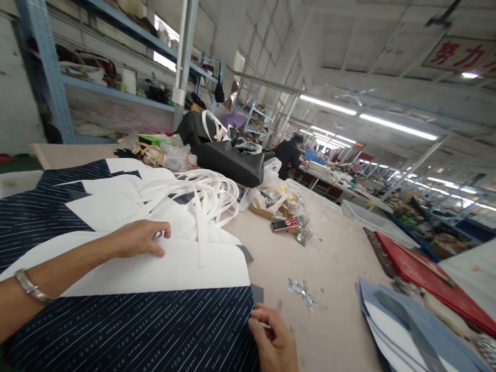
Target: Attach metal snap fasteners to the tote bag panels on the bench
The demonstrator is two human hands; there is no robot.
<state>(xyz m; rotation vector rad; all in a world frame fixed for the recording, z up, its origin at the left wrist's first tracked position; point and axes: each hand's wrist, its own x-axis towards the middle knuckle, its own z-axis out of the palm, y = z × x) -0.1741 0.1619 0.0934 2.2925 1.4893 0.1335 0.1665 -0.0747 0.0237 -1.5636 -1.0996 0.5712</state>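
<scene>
A dark navy fabric panel with pale slanted lines and lettering lies in front of me, with a white panel along its upper side. My left hand is over the white panel, fingers bent and thumb held apart from the index finger. A small shiny spot shows by its fingers; I cannot make out what it is. At the right edge of the navy fabric is my right hand, thumb and index finger closed on the edge. White straps lie looped in a heap behind the panels.
Small silvery discs are scattered on the table. Beyond them are a red-and-black phone and a black bag. Grey and white sheets and a red board lie at right. Another person works farther back.
</scene>
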